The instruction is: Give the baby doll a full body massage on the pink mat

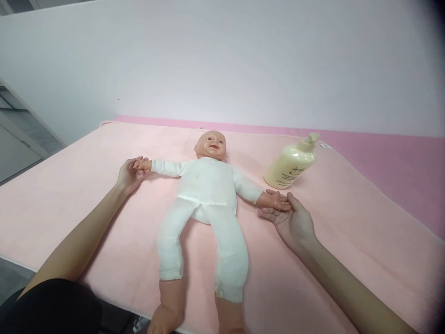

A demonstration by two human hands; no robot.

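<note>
Black fabric (52,306) fronts pink blanket (128,250), pale wall (243,65); left grip (129,177), right grip (295,225) clasp doll (208,185).

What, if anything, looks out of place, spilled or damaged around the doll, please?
Nothing looks spilled or plainly damaged. The doll's foot at lower left appears to reach past the pink blanket's near edge. The pump bottle seems to lean, though that may be lens distortion.

A plain pale wall (222,65) rises behind the pink tabletop (378,167), grey floor (14,277) lower left.
</note>
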